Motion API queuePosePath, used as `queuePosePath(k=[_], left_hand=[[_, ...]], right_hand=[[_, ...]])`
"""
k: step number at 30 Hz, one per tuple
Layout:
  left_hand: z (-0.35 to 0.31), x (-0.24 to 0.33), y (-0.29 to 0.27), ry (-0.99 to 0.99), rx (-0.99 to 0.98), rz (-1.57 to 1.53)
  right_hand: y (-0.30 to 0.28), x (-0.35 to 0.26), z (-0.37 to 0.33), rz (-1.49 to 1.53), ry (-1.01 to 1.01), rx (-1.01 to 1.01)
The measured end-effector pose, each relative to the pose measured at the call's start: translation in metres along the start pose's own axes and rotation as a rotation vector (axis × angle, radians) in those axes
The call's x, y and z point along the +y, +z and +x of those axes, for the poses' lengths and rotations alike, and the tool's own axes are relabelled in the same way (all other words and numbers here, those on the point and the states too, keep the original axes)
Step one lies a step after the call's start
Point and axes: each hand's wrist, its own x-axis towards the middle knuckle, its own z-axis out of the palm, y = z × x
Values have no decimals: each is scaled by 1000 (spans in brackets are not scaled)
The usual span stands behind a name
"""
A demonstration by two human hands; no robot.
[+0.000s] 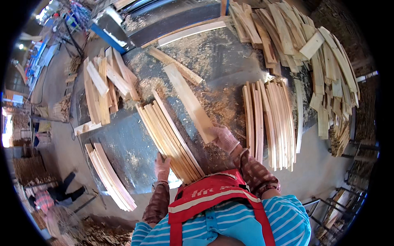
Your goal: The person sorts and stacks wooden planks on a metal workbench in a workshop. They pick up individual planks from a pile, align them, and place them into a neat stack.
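My right hand (225, 138), in a pale pinkish glove, is closed on the near end of a light wooden board (186, 98). The board slants away to the far left over the sawdust-covered worktable. Just left of it, a row of narrow boards (166, 139) stands side by side, its near end close to my red apron (213, 192). At the near left side of this row is my gloved left hand (162, 167), fingers stretched forward and touching or very near the outermost board. It appears to grip nothing, though part of the fingers is hard to make out.
More board rows lie left (108, 174) and right (273, 123). A loose pile (102, 84) sits at the far left; a large board heap (324, 61) fills the far right. Sawdust (221, 100) covers the dark tabletop (123, 151). Another person (53, 194) is at the lower left.
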Motion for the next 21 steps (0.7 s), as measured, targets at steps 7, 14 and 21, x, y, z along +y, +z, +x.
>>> queuePosePath(k=[7,14,21], left_hand=[[21,163,-19,-139,-555,-1311],[2,76,-64,-35,-225,-952],[-129,-90,-97,-418,455,-454]], right_hand=[[45,41,-30,-189,244,-227],[25,10,58,-953,22,-233],[34,-44,212,-1690,-380,236]])
